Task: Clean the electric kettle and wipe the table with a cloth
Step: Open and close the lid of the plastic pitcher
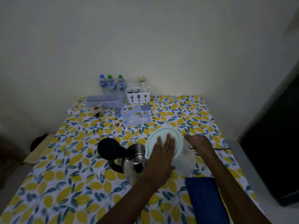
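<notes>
Kettle (135, 156): steel body, lid flipped open, black base or lid part at its 9 o'clock; we find it near the table's middle, just left of our hands.

Table (68, 188): covered by a lemon-print cloth, no wiped streak visible.

Blue cloth (205, 198): folded, lying at 5 o'clock from the kettle, under our right forearm, not in either hand.

Pale round lid (163, 135): sits on a clear tub (186, 160) at the kettle's 3 o'clock.

Progress, as we judge it: hardly begun. The kettle stands open but shows no sign of wiping, and the table is yet to be done. We seem occupied with the tub first.

Left hand (161, 157): fingers flat and spread, palm pressing on the lid, grasping nothing.

Right hand (199, 143): fingers extended, laid against the tub's right side at the lid rim; whether it pinches anything we cannot tell.

Far edge, 12 o'clock: three water bottles (111, 84), a cutlery holder (138, 95).
</notes>
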`<action>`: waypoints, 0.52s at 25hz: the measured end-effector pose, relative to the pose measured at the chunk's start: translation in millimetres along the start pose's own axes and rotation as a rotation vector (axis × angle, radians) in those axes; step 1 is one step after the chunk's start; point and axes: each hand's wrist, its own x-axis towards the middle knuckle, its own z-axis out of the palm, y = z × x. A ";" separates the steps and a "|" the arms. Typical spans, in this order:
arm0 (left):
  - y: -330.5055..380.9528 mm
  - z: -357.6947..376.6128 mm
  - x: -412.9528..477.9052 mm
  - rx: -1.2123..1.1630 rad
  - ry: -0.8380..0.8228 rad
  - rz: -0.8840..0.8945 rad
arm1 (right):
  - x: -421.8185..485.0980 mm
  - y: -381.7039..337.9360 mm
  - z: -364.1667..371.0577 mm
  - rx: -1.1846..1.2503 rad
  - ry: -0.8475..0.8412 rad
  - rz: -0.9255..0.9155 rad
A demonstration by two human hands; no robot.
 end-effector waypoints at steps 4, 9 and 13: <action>-20.2 -7.4 -8.6 -0.092 0.036 -0.016 | -1.4 -30.6 18.8 -0.108 -0.014 -0.055; -30.9 1.0 -7.3 -0.297 0.121 -0.063 | 0.9 -61.5 27.3 -0.288 -0.050 -0.086; -37.3 9.7 -11.4 -0.409 0.235 -0.084 | -0.6 -79.7 36.7 -0.420 -0.052 -0.110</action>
